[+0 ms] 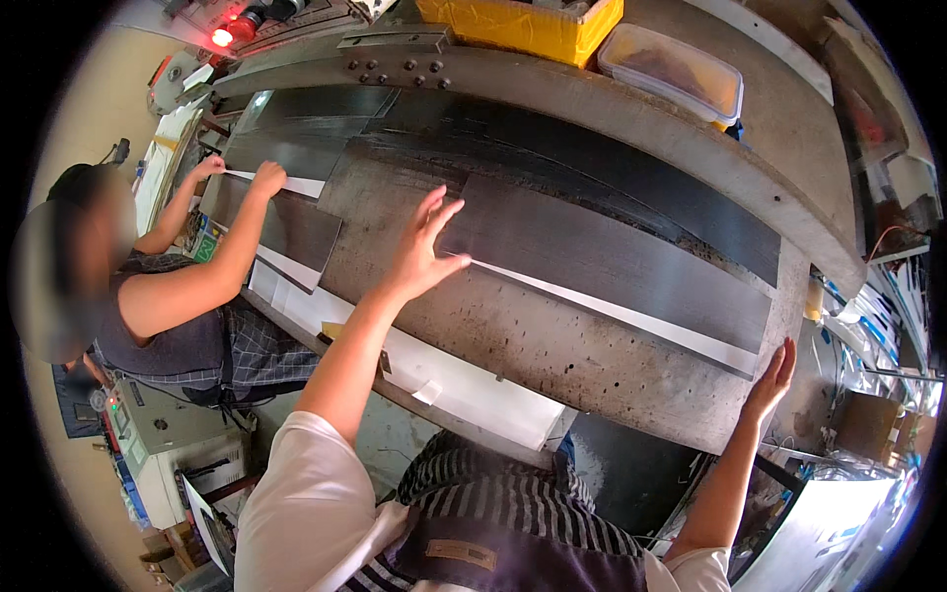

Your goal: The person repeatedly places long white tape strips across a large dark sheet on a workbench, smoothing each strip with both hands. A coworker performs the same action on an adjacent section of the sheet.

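A long dark grey sheet [621, 242] lies across the table in front of me, with a white strip [612, 308] showing along its near edge. My left hand [424, 252] is raised at the sheet's left end, fingers spread and thumb tip close to where the strip narrows; whether it touches cannot be told. At the right end, my right hand [772, 383] is held upright beside the strip's corner, fingers stretched out and nothing in it.
On my left a co-worker [178, 316] handles another white strip [304, 185] over dark sheets. Behind a thick metal beam [612, 109] stand a yellow box [523, 25] and a clear plastic tub [671, 74]. White sheets [473, 395] lie on a shelf below the table's near edge.
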Demonstrator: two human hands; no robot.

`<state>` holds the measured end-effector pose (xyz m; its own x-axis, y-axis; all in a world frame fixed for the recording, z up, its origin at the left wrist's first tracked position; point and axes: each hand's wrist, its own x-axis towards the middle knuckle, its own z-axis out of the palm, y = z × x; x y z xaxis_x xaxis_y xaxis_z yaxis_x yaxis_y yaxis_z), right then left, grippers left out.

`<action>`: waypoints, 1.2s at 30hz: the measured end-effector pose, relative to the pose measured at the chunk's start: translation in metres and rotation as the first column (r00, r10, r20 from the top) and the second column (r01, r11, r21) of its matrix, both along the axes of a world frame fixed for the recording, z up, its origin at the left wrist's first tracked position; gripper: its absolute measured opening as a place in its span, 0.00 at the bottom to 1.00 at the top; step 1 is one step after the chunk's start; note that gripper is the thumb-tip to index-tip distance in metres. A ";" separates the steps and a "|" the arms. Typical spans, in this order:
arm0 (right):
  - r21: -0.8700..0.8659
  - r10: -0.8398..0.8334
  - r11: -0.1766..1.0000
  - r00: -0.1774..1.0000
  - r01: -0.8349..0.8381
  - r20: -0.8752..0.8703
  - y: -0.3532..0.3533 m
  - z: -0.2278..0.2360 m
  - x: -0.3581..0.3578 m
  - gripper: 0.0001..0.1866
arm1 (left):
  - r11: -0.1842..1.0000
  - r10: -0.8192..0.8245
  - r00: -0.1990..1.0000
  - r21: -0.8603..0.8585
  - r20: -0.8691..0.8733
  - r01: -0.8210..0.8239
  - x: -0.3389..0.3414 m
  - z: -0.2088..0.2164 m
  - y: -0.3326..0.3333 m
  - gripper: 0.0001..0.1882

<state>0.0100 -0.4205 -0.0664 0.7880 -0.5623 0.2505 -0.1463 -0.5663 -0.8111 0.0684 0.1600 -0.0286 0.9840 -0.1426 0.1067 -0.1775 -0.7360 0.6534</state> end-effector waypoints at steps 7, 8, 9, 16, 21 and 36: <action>-0.175 0.013 0.983 0.975 -0.054 -0.224 -0.006 -0.033 -0.022 0.17 | 0.988 -0.015 0.987 0.148 -0.161 0.039 -0.006 -0.016 0.010 0.32; -0.178 0.014 0.983 0.973 -0.056 -0.230 -0.003 -0.030 -0.021 0.16 | 0.988 -0.026 0.987 0.148 -0.161 0.051 -0.003 -0.017 0.011 0.31; -0.220 -0.005 0.974 0.972 -0.048 -0.234 -0.007 -0.035 -0.022 0.16 | 0.989 -0.040 0.987 0.137 -0.154 0.061 -0.001 -0.018 0.010 0.31; -0.168 -0.105 0.984 0.965 0.065 -0.242 -0.002 -0.012 -0.013 0.17 | 0.992 -0.015 0.998 0.122 -0.068 0.023 0.001 0.008 -0.010 0.32; -0.268 0.002 0.963 0.990 -0.041 -0.141 -0.018 -0.008 0.069 0.18 | 0.958 -0.088 0.982 0.285 0.167 0.038 0.044 0.000 -0.062 0.28; 0.668 0.055 0.742 0.987 0.060 -0.150 -0.025 0.059 0.115 0.12 | 0.952 -0.046 0.898 -0.292 -0.438 -0.094 0.071 0.015 -0.178 0.26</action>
<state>0.1253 -0.4451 -0.0075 0.7815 -0.5409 -0.3109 -0.2983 0.1138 -0.9477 0.1392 -0.0181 -0.0131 0.9428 -0.1487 -0.2982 0.1904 -0.4939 0.8484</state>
